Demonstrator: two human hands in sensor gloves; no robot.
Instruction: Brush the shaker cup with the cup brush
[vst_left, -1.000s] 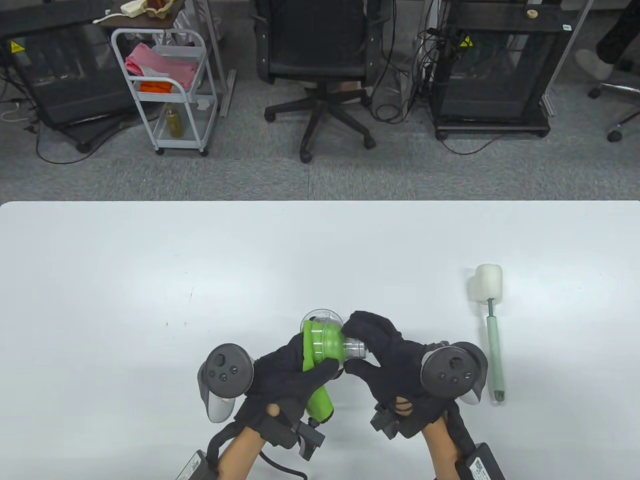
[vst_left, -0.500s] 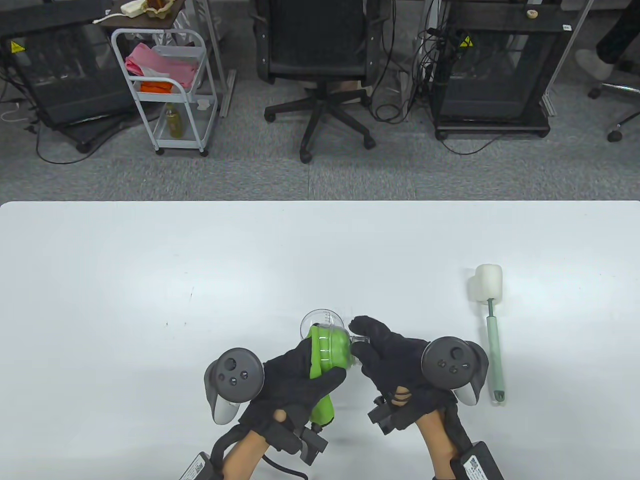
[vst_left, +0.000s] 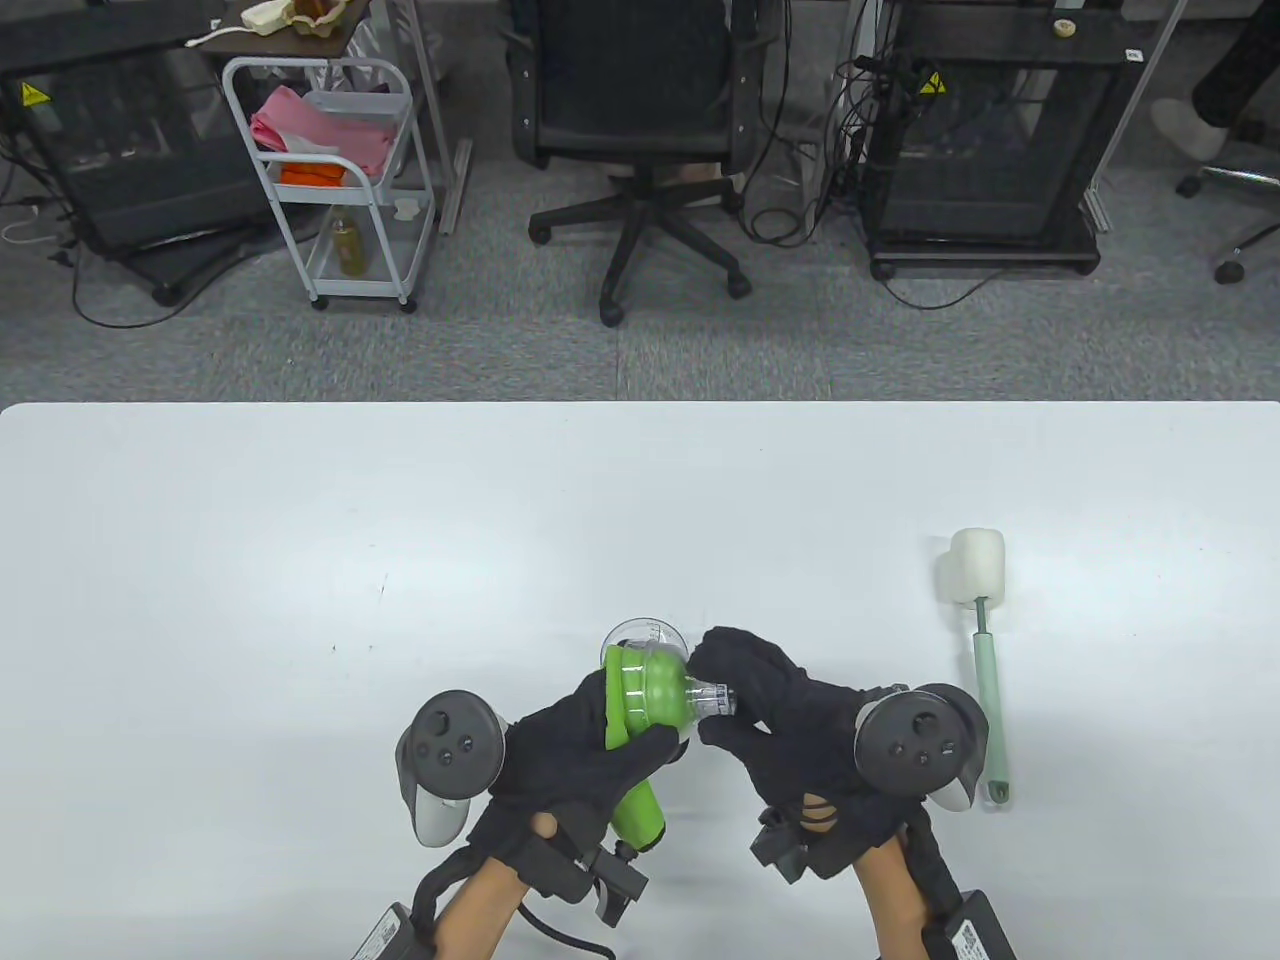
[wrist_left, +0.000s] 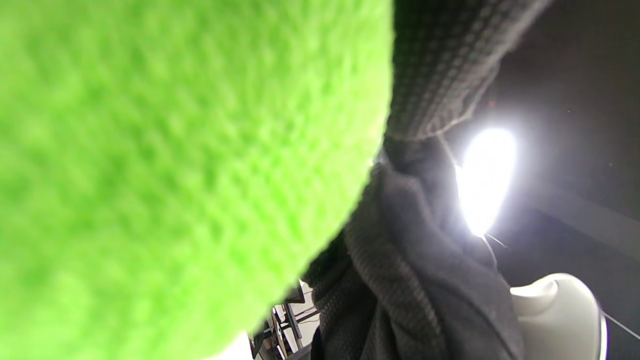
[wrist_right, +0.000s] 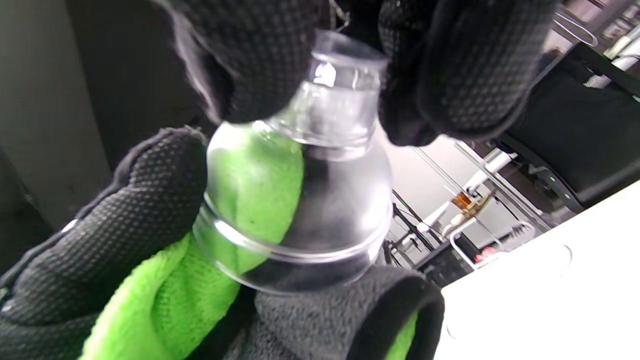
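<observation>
My left hand grips a fluffy green cup brush by its head, and the green handle sticks out toward me. The brush head sits inside a clear domed shaker cup piece. My right hand pinches that piece by its narrow neck. Both hands hold it just above the table. The green head fills the left wrist view. In the right wrist view the green brush shows through the clear wall.
A second clear cup part stands on the white table just behind my hands. A white sponge brush with a pale green handle lies to the right of my right hand. Chair, cart and racks stand beyond the far edge.
Half a second ago the clear piece and brush were twisted against each other with my hands rolled; now both hands are back near the pose of a second ago. The sponge brush has not moved.
</observation>
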